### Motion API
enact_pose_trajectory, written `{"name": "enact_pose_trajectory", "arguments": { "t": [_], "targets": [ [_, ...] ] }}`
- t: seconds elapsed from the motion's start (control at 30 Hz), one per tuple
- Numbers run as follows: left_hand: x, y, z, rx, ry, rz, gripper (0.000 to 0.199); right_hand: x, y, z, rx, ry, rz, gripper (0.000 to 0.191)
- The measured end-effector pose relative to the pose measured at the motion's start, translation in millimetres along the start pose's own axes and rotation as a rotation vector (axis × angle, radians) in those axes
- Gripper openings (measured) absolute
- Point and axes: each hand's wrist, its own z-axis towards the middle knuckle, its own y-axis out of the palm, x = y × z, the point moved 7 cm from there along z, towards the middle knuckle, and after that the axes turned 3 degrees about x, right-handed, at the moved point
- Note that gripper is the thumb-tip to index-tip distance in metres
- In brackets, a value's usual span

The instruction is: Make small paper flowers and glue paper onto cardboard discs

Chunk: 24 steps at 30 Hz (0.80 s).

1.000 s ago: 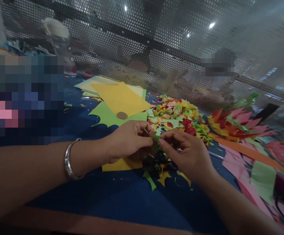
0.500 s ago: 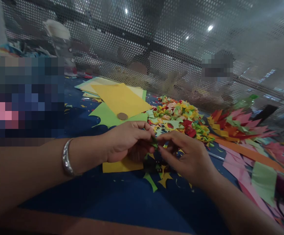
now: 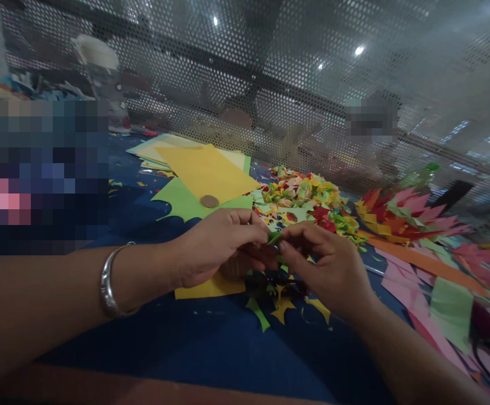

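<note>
Head view: green scrap [image 3: 274, 239] in both hands' [image 3: 221, 247] [image 3: 329, 267] fingertip pinch, blue tabletop [image 3: 211, 346] between them and near edge [image 3: 143, 376].

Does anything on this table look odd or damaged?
The green sheet: curved bites are missing from its lower-left edge, unlike the straight-edged yellow paper over it. Scraps lie nearer the camera than the heap.

Behind the blue table [image 3: 160, 349], lights [image 3: 359, 50] gleam across perforated grey panelling [image 3: 177, 79].
</note>
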Motion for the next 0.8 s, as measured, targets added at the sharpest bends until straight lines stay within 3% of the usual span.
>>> {"name": "enact_pose_trajectory", "arguments": {
  "t": [0.2, 0.47, 0.8],
  "targets": [
    [6, 4.9, -1, -0.071, 0.122, 0.003, 0.019, 2, -2, 1, 0.011, 0.049, 0.055, 0.007],
    [11, -1.3, -2, 0.035, 0.224, 0.251, 0.014, -1, 0, 1, -0.025, 0.051, 0.102, 0.006],
    [11, -1.2, -5, 0.059, 0.197, 0.334, 0.014, -1, 2, 1, -0.032, 0.046, 0.095, 0.010]
  ]
}}
